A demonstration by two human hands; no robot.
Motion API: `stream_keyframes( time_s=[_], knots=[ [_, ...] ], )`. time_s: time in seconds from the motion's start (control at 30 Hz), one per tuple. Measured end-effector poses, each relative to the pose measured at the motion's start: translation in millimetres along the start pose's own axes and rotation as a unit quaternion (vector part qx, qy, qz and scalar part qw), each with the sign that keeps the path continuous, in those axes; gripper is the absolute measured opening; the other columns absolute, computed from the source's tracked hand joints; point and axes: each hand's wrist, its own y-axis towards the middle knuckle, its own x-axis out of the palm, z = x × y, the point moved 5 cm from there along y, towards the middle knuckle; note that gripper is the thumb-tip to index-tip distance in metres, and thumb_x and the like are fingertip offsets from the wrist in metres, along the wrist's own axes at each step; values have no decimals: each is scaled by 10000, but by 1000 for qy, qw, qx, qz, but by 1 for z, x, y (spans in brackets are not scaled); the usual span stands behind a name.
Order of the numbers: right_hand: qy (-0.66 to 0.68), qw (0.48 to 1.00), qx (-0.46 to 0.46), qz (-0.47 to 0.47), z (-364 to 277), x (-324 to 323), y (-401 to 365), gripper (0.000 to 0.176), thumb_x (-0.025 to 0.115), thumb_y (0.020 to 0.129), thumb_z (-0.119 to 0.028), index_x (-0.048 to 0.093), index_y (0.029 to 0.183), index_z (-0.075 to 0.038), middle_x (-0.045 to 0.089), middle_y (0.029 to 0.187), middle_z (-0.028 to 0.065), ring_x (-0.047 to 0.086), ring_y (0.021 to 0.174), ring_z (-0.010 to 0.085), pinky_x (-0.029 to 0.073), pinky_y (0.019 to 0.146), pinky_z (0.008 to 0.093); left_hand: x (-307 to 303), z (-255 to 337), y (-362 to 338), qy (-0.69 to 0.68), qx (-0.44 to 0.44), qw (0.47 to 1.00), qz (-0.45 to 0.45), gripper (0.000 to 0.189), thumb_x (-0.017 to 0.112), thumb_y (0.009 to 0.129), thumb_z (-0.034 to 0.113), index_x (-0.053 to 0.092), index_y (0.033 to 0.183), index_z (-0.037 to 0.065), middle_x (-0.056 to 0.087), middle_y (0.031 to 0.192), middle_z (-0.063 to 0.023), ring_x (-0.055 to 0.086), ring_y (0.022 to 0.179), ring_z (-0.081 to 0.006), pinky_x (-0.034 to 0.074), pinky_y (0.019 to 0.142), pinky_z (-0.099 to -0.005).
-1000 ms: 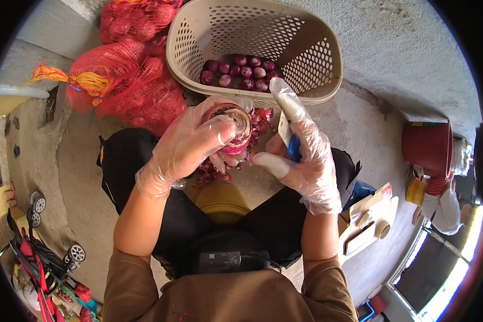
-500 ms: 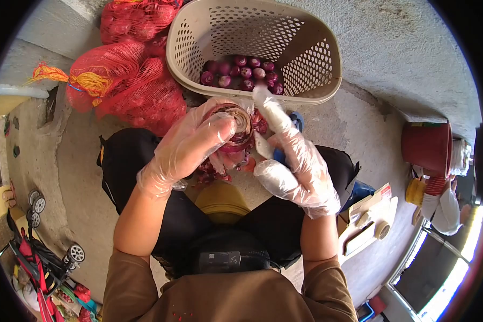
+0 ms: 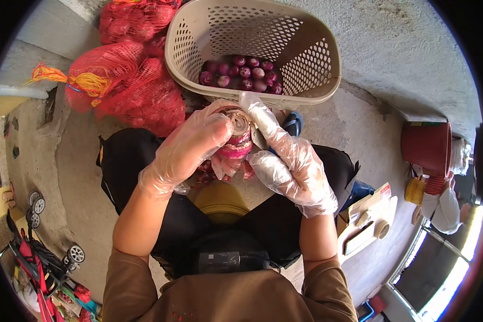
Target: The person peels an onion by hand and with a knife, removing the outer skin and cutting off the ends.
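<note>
My left hand (image 3: 190, 145), in a clear plastic glove, is closed around a red onion (image 3: 236, 142). The onion's root end faces up, and its purple skin is partly loose. In a matching glove, my right hand (image 3: 295, 169) grips a small knife (image 3: 258, 139). Its short blade touches or nearly touches the onion's right side; a bit of blue handle shows between the fingers. Below the hands lie red onion skins (image 3: 206, 170), partly hidden. Beyond them stands a beige perforated basket (image 3: 319, 99) with several peeled red onions (image 3: 245, 72) at its bottom.
Red mesh sacks (image 3: 145, 99) of onions lean at the left of the basket. A yellow plastic object (image 3: 220, 201) sits between my knees. At the right are cardboard pieces (image 3: 367, 217) and a dark red bin (image 3: 426, 147). A blue slipper (image 3: 292, 123) lies behind my right hand.
My right hand has moved left, bringing the knife against or close to the onion. The onion has turned in my left hand, showing brighter pink skin on its side.
</note>
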Motion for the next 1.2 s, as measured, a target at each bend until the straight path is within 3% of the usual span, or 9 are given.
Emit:
stream_keyframes(
  time_s=[0.17, 0.33, 0.4, 0.43, 0.53, 0.73, 0.9, 1.07, 1.2],
  knots=[
    [29, 999, -24, 26, 2, -3, -1, 620, 590, 924, -80, 343, 1488, -7, 583, 1249, 139, 574, 773, 190, 465, 743, 282, 4, 3, 1, -34, 8, 999, -14, 653, 499, 966, 473, 426, 1328, -65, 613, 1101, -107, 635, 825, -134, 525, 702, -276],
    [105, 991, -43, 65, 7, -3, -4, 623, 568, 924, -75, 327, 1495, -7, 508, 1354, 111, 498, 798, 156, 422, 728, 247, 6, 5, 2, -30, 9, 1000, -2, 763, 562, 891, 599, 471, 1272, -56, 621, 956, -79, 599, 611, -100, 489, 514, -226],
    [94, 993, -51, 52, 6, -3, -4, 624, 560, 924, -73, 320, 1497, -8, 478, 1395, 100, 468, 809, 143, 405, 722, 234, 2, 2, 2, -6, 21, 1000, 3, 768, 566, 888, 605, 474, 1271, -55, 616, 990, -77, 601, 649, -91, 488, 527, -221],
    [22, 996, -84, 35, 2, -7, -2, 667, 583, 910, -79, 294, 1507, -8, 394, 1477, 144, 562, 947, 225, 454, 814, 279, 1, 2, 2, 3, 27, 1000, 1, 768, 567, 889, 604, 474, 1272, -55, 612, 1012, -77, 605, 687, -91, 493, 551, -224],
    [24, 999, -24, -22, -2, -5, -3, 791, 657, 875, -139, 225, 1526, -15, 302, 1544, 223, 398, 1365, 374, 346, 1104, 387, -1, 2, 3, 25, 40, 999, -9, 764, 571, 895, 590, 462, 1289, -56, 594, 1097, -82, 611, 847, -105, 511, 675, -247],
    [16, 998, -58, -32, -3, 0, 1, 650, 615, 917, -151, 335, 1492, -33, 404, 1498, 183, 475, 1321, 345, 373, 1077, 353, 2, 1, 0, -24, 29, 999, -36, 776, 582, 927, 497, 346, 1415, -57, 537, 1300, -127, 536, 1196, -192, 436, 1002, -349],
    [51, 998, -30, -8, 2, 1, 2, 554, 595, 926, -115, 424, 1446, -27, 484, 1442, 172, 519, 1291, 323, 404, 1042, 321, -4, -12, -3, -64, -20, 998, -1, 789, 627, 906, 453, 327, 1428, -56, 529, 1328, -139, 545, 1205, -202, 434, 1021, -357],
    [49, 998, -28, 41, 2, -4, -2, 561, 606, 907, -63, 435, 1440, -30, 488, 1448, 154, 504, 1313, 290, 392, 1053, 311, 2, -4, 1, -49, -36, 998, 18, 699, 640, 801, 532, 538, 1238, -4, 589, 882, -3, 450, 625, -39, 415, 548, -200],
    [80, 997, -16, 19, -1, -7, 0, 573, 609, 901, -46, 430, 1444, -27, 444, 1483, 160, 447, 1360, 288, 356, 1084, 315, 3, 0, -1, -58, -40, 997, -14, 663, 633, 809, 509, 560, 1211, -13, 612, 917, -22, 502, 663, -50, 430, 546, -207]
  ],
)
